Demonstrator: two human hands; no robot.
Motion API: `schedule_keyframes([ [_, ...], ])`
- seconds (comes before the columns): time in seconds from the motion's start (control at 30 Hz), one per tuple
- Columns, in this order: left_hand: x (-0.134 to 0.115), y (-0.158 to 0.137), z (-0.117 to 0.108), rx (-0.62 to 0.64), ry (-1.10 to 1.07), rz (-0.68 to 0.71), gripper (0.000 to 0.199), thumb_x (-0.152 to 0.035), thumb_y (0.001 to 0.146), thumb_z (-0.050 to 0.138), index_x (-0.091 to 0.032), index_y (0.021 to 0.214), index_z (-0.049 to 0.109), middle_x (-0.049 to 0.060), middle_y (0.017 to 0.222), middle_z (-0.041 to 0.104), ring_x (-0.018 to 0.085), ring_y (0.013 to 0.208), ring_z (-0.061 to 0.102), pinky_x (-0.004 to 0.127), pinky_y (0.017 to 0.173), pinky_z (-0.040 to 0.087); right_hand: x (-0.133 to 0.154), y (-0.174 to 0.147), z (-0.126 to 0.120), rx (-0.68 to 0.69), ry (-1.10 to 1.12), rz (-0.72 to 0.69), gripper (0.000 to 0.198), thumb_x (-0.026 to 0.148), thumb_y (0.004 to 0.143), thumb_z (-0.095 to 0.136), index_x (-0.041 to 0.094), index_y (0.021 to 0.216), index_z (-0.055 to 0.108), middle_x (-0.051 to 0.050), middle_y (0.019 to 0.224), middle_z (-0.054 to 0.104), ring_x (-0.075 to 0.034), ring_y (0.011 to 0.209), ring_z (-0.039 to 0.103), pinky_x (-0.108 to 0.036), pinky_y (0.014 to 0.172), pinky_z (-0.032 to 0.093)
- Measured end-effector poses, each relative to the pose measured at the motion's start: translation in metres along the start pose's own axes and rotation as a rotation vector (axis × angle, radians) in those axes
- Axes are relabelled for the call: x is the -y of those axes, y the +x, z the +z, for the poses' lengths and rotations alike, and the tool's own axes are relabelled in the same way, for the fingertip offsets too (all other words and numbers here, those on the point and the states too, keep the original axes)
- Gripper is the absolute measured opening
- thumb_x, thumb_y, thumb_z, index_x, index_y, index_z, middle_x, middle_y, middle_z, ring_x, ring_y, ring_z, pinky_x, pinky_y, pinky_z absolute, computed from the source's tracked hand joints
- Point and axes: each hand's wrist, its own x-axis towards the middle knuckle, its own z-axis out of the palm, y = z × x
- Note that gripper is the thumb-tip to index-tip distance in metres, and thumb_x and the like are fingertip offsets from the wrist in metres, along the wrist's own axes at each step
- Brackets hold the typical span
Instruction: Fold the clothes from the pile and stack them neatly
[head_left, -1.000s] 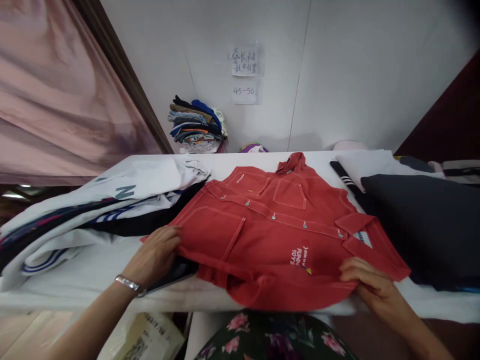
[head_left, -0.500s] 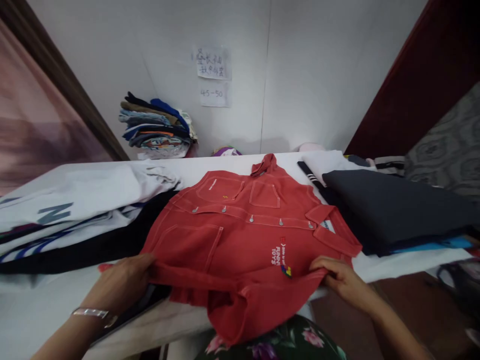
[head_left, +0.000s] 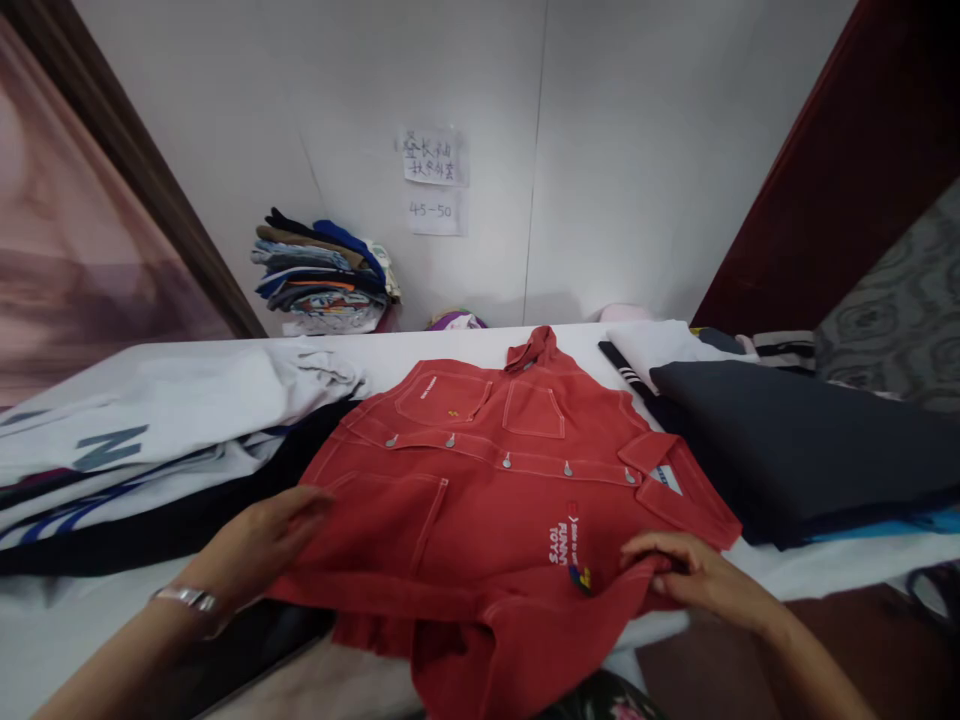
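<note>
A red denim-style jacket point(head_left: 480, 500) with white stitching, metal buttons and a "FUNNY TOYS" print lies spread sideways on the white table, its collar toward the right. My right hand point(head_left: 690, 575) pinches the jacket's near edge by the shoulder, close to the print. Over the near left corner of the jacket is my left hand point(head_left: 281, 535), slightly blurred, its fingers stretched out and apart from the hem. A sleeve droops over the table's front edge between the two hands.
White and black garments point(head_left: 180, 410) lie piled at the left. Dark folded clothes point(head_left: 795, 440) lie at the right. A stack of folded clothes point(head_left: 322, 275) stands by the back wall, left of paper notes point(head_left: 436, 180). The white table point(head_left: 405, 345) has its back edge at the wall.
My left hand has let go of the jacket's hem and lifted off it. My right hand still grips the near edge. The view has tilted up slightly.
</note>
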Motion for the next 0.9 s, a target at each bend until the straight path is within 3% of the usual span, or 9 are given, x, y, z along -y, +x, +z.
schedule_keyframes([
  [0.1, -0.008, 0.039, -0.011, -0.051, 0.071, 0.041, 0.034, -0.044, 0.08, 0.042, -0.021, 0.091, 0.065, 0.004, 0.096, 0.072, 0.02, 0.086, 0.065, 0.028, 0.079, 0.048, 0.003, 0.021, -0.021, 0.022, 0.055, 0.003, 0.033, 0.038, 0.079, 0.06, 0.025, 0.108, 0.067, -0.007, 0.113, 0.067, -0.025, 0.109, 0.06, -0.04, 0.094, 0.046],
  [0.23, -0.012, 0.114, -0.006, -0.067, 0.189, 0.058, 0.035, -0.036, 0.08, 0.042, -0.017, 0.095, 0.067, 0.009, 0.104, 0.069, 0.022, 0.096, 0.063, 0.029, 0.085, 0.045, -0.02, 0.08, -0.057, -0.339, -0.1, 0.016, 0.043, 0.043, 0.078, 0.057, 0.021, 0.114, 0.063, -0.01, 0.119, 0.064, -0.029, 0.113, 0.057, -0.044, 0.097, 0.044],
  [0.33, -0.013, 0.169, 0.007, -0.064, 0.198, -0.08, 0.041, -0.036, 0.082, 0.043, -0.013, 0.11, 0.063, 0.014, 0.119, 0.064, 0.024, 0.108, 0.059, 0.029, 0.091, 0.042, -0.052, 0.134, -0.087, -0.597, -0.372, -0.001, 0.048, 0.042, 0.073, 0.056, 0.018, 0.115, 0.061, -0.013, 0.128, 0.058, -0.032, 0.122, 0.05, -0.046, 0.104, 0.037],
  [0.47, -0.014, 0.225, 0.028, -0.059, 0.175, -0.208, 0.054, -0.043, 0.083, 0.047, -0.01, 0.125, 0.052, 0.019, 0.129, 0.057, 0.026, 0.116, 0.056, 0.03, 0.092, 0.042, -0.084, 0.186, -0.12, -0.634, -0.64, 0.128, 0.053, 0.041, 0.079, 0.048, 0.013, 0.124, 0.053, -0.017, 0.125, 0.058, -0.032, 0.115, 0.054, -0.044, 0.098, 0.041],
  [0.6, -0.015, 0.262, 0.048, -0.006, 0.15, -0.354, 0.062, -0.049, 0.078, 0.054, -0.009, 0.125, 0.051, 0.022, 0.125, 0.059, 0.03, 0.113, 0.058, 0.035, 0.087, 0.046, -0.096, 0.211, -0.126, -0.608, -0.738, 0.386, 0.052, 0.049, 0.081, 0.049, 0.02, 0.124, 0.051, -0.014, 0.113, 0.065, -0.03, 0.099, 0.063, -0.041, 0.081, 0.048],
  [0.73, -0.018, 0.285, 0.062, 0.011, 0.124, -0.445, 0.074, -0.051, 0.065, 0.068, -0.008, 0.123, 0.053, 0.025, 0.122, 0.059, 0.036, 0.11, 0.059, 0.039, 0.08, 0.05, -0.097, 0.222, -0.119, -0.663, -0.802, 0.336, 0.057, 0.048, 0.081, 0.052, 0.019, 0.13, 0.047, -0.014, 0.121, 0.062, -0.03, 0.105, 0.06, -0.038, 0.083, 0.046],
  [0.8, -0.02, 0.293, 0.062, 0.018, 0.099, -0.442, 0.062, -0.044, 0.063, 0.072, -0.01, 0.113, 0.06, 0.022, 0.115, 0.064, 0.034, 0.104, 0.063, 0.035, 0.076, 0.051, -0.093, 0.226, -0.119, -0.695, -0.757, 0.362, 0.059, 0.045, 0.081, 0.053, 0.017, 0.133, 0.046, -0.015, 0.121, 0.061, -0.03, 0.105, 0.06, -0.037, 0.083, 0.045],
  [0.9, -0.015, 0.301, 0.046, -0.038, 0.075, -0.415, 0.047, -0.042, 0.072, 0.065, -0.013, 0.109, 0.062, 0.019, 0.115, 0.065, 0.03, 0.104, 0.063, 0.032, 0.076, 0.05, -0.075, 0.235, -0.128, -0.79, -0.699, 0.36, 0.05, 0.04, 0.082, 0.053, 0.018, 0.126, 0.055, -0.013, 0.113, 0.066, -0.029, 0.099, 0.061, -0.036, 0.081, 0.046],
])
